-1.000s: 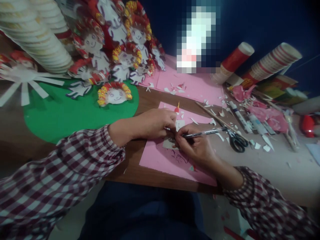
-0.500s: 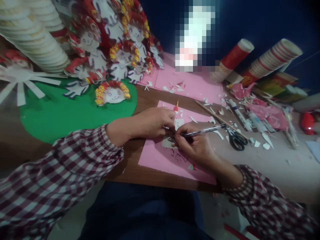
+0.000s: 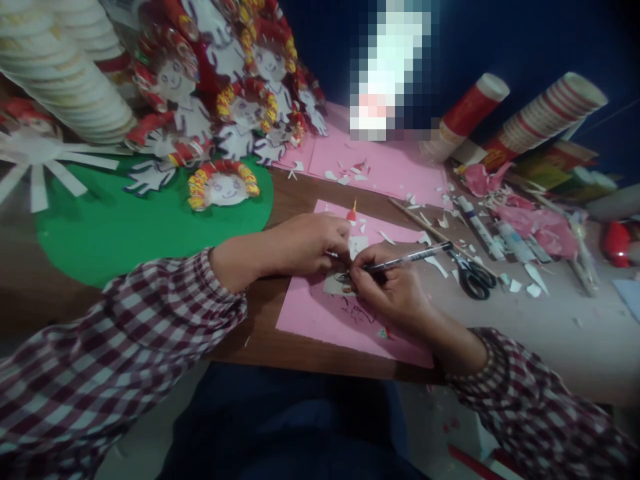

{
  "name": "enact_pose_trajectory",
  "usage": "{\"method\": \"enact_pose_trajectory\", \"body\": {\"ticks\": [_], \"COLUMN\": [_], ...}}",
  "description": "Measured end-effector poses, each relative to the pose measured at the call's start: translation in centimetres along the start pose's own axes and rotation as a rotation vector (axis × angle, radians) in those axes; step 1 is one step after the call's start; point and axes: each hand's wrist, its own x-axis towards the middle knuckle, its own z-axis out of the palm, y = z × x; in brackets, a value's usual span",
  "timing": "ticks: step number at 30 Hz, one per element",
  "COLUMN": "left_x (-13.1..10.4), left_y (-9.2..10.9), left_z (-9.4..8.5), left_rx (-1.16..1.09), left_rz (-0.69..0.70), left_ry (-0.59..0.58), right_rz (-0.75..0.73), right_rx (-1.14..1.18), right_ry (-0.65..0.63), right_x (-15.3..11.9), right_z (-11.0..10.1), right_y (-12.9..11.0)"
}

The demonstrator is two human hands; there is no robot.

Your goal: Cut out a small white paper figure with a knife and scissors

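Note:
My right hand grips a slim pen with a clear barrel, its writing end down at a small piece of white paper. My left hand lies over the upper left part of that paper, fingers bent and pressed onto it, almost meeting the right fingertips. Under both hands is a pink sheet with dark scribbled lines near its middle. The hands hide much of the white paper and what is drawn on it. Black-handled scissors lie just right of my right hand.
Paper-doll figures stand around a green card at the left, beside stacked paper cups. Paper scraps, a wooden stick, markers and crumpled pink paper lie to the right. More cups stand behind.

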Motion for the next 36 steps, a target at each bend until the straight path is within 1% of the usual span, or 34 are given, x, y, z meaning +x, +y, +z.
{"method": "enact_pose_trajectory", "body": {"ticks": [5,9,11,14,17,19,21,24,27,31,36], "left_x": [0.0,0.0,0.0,-0.1,-0.2,-0.2,-0.2,-0.3,-0.3,-0.2,0.0], "left_y": [-0.1,0.1,0.2,0.4,0.3,0.2,0.3,0.5,0.7,1.1,1.6], "left_z": [0.1,-0.1,-0.2,-0.3,-0.2,-0.2,-0.3,-0.5,-0.6,-0.9,-1.6], "left_rx": [-0.002,-0.006,-0.029,-0.055,-0.056,-0.060,-0.060,-0.042,-0.038,-0.056,-0.059], "left_rz": [-0.001,-0.002,0.003,0.016,0.011,-0.004,-0.021,-0.036,-0.044,-0.039,-0.041], "left_ry": [0.005,0.014,0.012,0.004,0.007,0.004,-0.011,-0.035,-0.035,-0.024,-0.077], "right_rz": [0.012,0.041,0.112,0.242,0.315,0.351,0.375,0.370,0.295,0.145,0.045], "right_rx": [0.021,0.065,0.175,0.451,0.685,0.782,0.831,0.824,0.746,0.507,0.228], "right_ry": [-0.004,0.026,0.051,0.088,0.109,0.131,0.160,0.171,0.142,0.138,0.089], "right_x": [0.0,0.0,-0.1,0.0,0.2,0.6,0.9,1.1,1.0,0.7,0.6], "right_z": [0.0,-0.1,-0.2,-0.4,-0.7,-1.0,-1.3,-1.7,-1.8,-1.6,-1.2], "right_y": [0.0,0.0,0.0,0.1,0.2,0.2,0.1,0.0,-0.2,-0.2,0.0]}}
